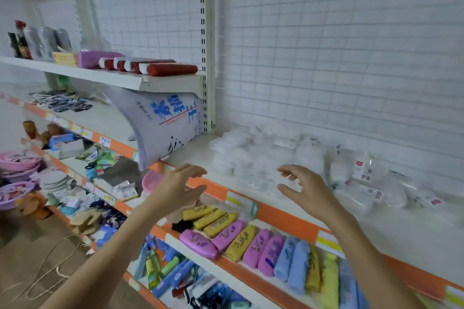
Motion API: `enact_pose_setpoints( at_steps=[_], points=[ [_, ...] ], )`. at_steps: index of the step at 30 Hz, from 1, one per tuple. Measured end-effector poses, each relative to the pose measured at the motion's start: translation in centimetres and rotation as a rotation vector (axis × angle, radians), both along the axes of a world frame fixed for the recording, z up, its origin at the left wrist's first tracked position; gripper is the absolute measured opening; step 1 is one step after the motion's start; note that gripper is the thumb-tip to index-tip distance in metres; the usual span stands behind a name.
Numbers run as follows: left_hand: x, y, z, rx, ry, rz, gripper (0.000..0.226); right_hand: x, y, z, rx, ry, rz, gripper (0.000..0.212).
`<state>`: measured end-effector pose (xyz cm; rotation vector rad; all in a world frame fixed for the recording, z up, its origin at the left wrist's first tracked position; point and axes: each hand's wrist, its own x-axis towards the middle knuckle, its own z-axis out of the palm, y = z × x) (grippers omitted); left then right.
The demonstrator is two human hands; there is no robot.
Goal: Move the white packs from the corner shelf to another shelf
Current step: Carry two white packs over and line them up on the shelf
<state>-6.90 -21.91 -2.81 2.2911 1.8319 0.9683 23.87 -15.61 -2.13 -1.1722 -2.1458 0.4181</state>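
Here the white packs lie heaped on the corner shelf, just right of the upright post, beside a leaning printed sack. Both hands hover above the shelf's front edge: the left hand and the right hand have fingers spread and loosely bent, holding nothing. The packs look like soft, light, crinkly plastic bags, probably slippery and apt to slump, so scooping the heap from both sides seems wiser than pinching one corner.

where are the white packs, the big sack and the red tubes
white packs (251,158), head view, middle of the pile
big sack (165,123), head view, printed face
red tubes (170,69), head view, body of the nearest tube
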Motion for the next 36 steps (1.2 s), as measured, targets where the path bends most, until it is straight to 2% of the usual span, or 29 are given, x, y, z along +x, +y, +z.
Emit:
enact_pose_setpoints(
  at_steps=[4, 8, 11, 13, 15, 18, 23, 29, 33, 36],
  points=[
    [-0.1, 8.2, 2.1, 0.034, 0.108, -0.060, 0.038, -1.5, 6.2, 1.5, -0.008, -0.171, -0.027, 0.041],
    [0.2, 14.1, 2.4, 0.005, 0.235, -0.132, 0.049, -2.9, 9.8, 2.1, -0.086, -0.310, -0.048, 0.051],
    [-0.1, 18.0, 2.0, -0.091, 0.405, -0.233, 0.063, -3.3, 11.2, 2.6, -0.141, -0.464, -0.075, 0.059],
    [-0.5, 20.2, 1.6, -0.201, 0.429, -0.322, 0.072, -3.4, 11.4, 2.8, -0.199, -0.551, -0.113, 0.066],
    [-0.8, 21.9, 1.3, -0.232, 0.458, -0.409, 0.077, -3.7, 11.3, 2.7, -0.239, -0.612, -0.156, 0.071],
    [-0.9, 23.7, 0.8, -0.225, 0.504, -0.540, 0.077, -4.7, 10.8, 2.5, -0.280, -0.622, -0.228, 0.071],
    [-1.3, 25.6, -0.2, -0.126, 0.478, -0.668, 0.063, -6.3, 10.4, 2.1, -0.361, -0.593, -0.358, 0.070],
    [-1.9, 26.3, -0.9, -0.107, 0.321, -0.745, 0.049, -7.3, 8.8, 1.7, -0.321, -0.501, -0.466, 0.058],
    [-2.6, 25.9, -0.3, -0.068, 0.001, -0.733, 0.029, -7.3, 7.4, 1.9, -0.268, -0.299, -0.523, 0.040],
    [-2.7, 24.9, 0.7, -0.126, -0.296, -0.691, 0.015, -7.7, 6.6, 2.5, -0.261, -0.140, -0.562, 0.030]
  ],
)
